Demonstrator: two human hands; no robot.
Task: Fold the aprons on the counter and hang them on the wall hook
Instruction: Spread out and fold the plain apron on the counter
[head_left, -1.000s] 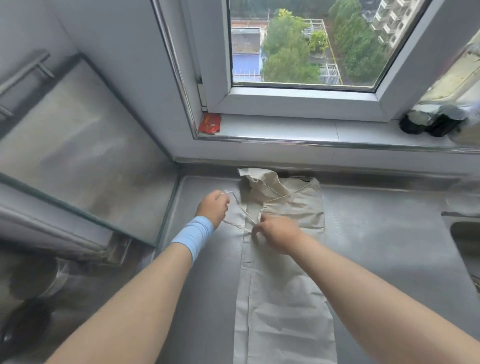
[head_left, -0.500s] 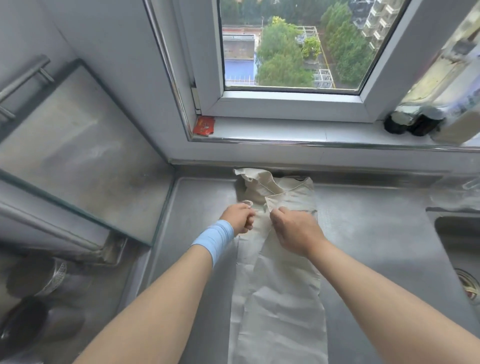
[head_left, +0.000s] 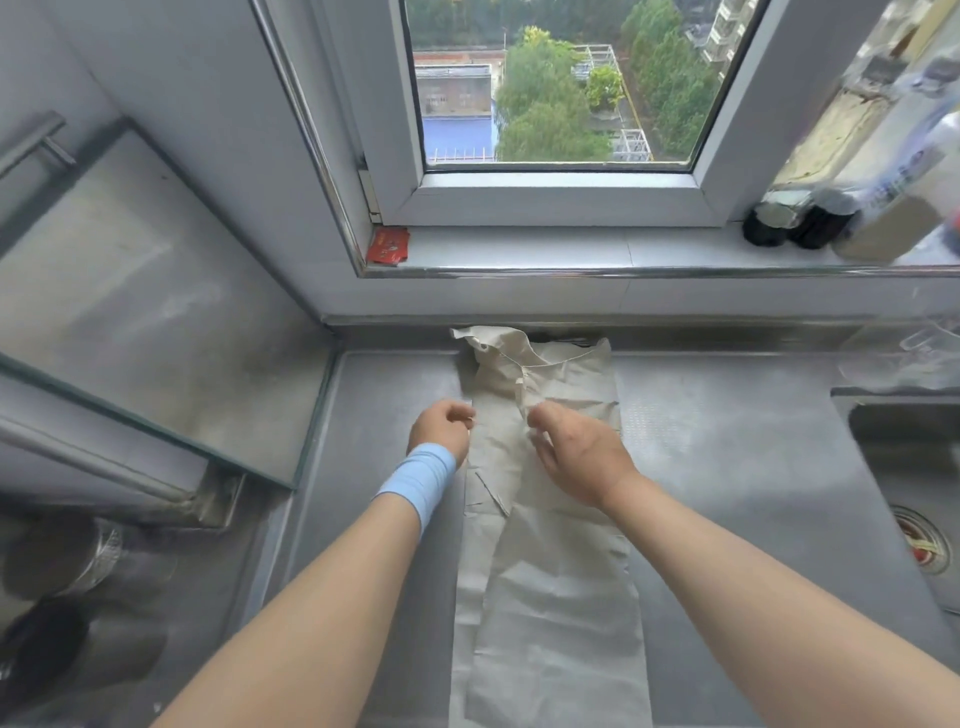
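Observation:
A cream apron (head_left: 550, 597) lies folded into a long narrow strip on the steel counter (head_left: 727, 467), running from the back wall toward me. Its crumpled top with a thin string (head_left: 550, 361) sits against the wall. My left hand (head_left: 441, 426), above a blue wristband, is curled at the strip's left edge, and what it pinches is hidden. My right hand (head_left: 576, 452) rests on the strip, thumb and forefinger pinching a raised fold of the fabric. No wall hook is in view.
A sink (head_left: 914, 457) with a drain (head_left: 919, 540) lies at the right. Dark jars (head_left: 795, 223) and a red packet (head_left: 387, 245) stand on the window sill. A glass-edged steel panel (head_left: 156, 322) rises at the left, with metal pots (head_left: 67, 561) below it.
My hands came together over the upper part of the apron, then drew slightly apart. The loose string seen stretched between them a second ago no longer shows.

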